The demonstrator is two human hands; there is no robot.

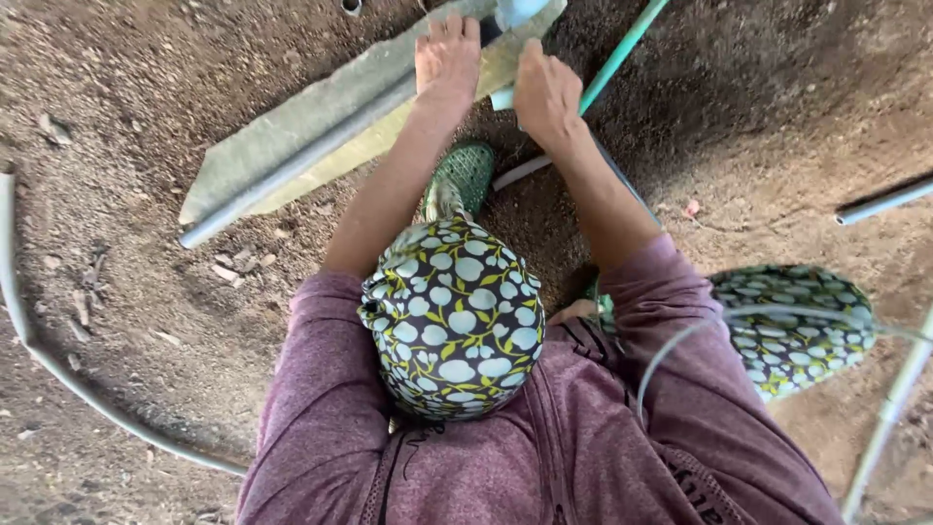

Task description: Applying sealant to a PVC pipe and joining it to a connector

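- The dirt floor fills the frame.
- A long grey-green board with a grey pipe along it slants from the left middle up to the top centre.
- The left hand presses flat on the board, fingers spread.
- The right hand is clenched on a pale blue piece beside a green rod.
- A green shoe sits below the hands.

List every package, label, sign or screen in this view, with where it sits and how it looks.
No package, sign or screen shows.
Dark lettering on the purple jacket, bottom right: too small to tell more.
Left hand presses a grey-green slab on the dirt.
Right hand grips a pale blue pipe piece by a green pipe.
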